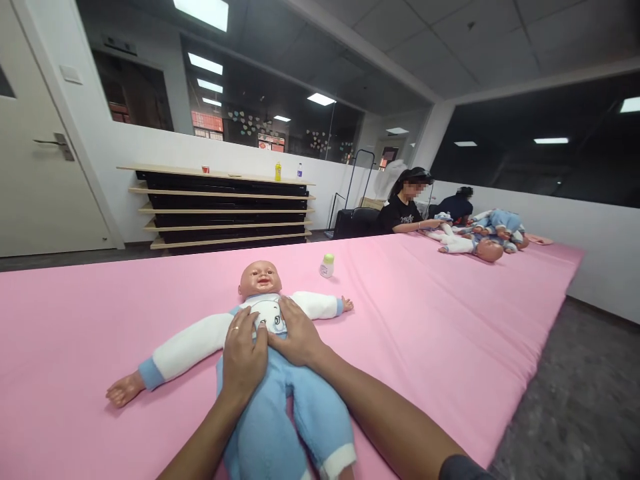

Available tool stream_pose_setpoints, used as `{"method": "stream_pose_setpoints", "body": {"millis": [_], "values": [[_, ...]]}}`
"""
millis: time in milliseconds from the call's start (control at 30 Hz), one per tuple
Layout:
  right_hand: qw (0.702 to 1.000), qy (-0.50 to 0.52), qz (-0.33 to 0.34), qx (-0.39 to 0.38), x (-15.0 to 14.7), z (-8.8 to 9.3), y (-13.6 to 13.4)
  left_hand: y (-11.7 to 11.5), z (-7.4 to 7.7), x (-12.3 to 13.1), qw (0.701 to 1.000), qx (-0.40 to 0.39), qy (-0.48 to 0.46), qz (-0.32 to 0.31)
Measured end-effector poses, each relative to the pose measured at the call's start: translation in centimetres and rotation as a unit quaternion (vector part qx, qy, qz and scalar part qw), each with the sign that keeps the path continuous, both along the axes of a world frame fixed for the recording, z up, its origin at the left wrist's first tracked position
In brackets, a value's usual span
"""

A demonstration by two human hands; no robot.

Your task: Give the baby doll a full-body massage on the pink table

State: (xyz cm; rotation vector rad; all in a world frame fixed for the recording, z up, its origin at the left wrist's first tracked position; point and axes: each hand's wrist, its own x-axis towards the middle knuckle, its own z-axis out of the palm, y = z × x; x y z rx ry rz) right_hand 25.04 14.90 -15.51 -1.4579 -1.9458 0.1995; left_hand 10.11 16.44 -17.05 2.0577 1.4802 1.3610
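A baby doll (260,393) lies on its back on the pink-covered table (430,347), head away from me and arms spread to the sides. It wears a white top with an animal face on the chest and light blue trousers. My left hand (244,350) rests flat on the left side of its chest and belly, a ring on one finger. Flat on the other side lies my right hand (299,335), fingers stretched toward the doll's shoulder. Both thumbs point inward near the printed face. Beyond the doll's outstretched arm stands a small white bottle with a green cap (327,265).
At the table's far right, a person in a black shirt (403,212) handles another doll (473,247), beside a pile of dolls (500,223). Another person (454,205) sits behind. Stacked folded tables (225,200) stand along the wall, with bottles on top.
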Motion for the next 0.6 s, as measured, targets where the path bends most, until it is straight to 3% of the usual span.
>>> {"method": "stream_pose_setpoints", "body": {"millis": [167, 367, 467, 600], "values": [[1.000, 0.002, -0.013, 0.002, 0.0, -0.4, 0.2, -0.7, 0.6, -0.4, 0.996, 0.066, 0.017, -0.053], [0.999, 0.000, 0.029, 0.037, 0.1, -0.4, 0.2, -0.5, 0.7, -0.8, 0.982, 0.031, 0.118, -0.142], [0.995, -0.008, 0.064, 0.079, 0.0, 0.0, -0.1, -0.3, 0.6, -1.0, 0.978, -0.003, 0.152, -0.140], [0.988, 0.006, 0.107, 0.109, -0.1, 0.5, -0.6, 0.0, 0.2, -1.2, 0.987, -0.035, 0.131, -0.084]]}}
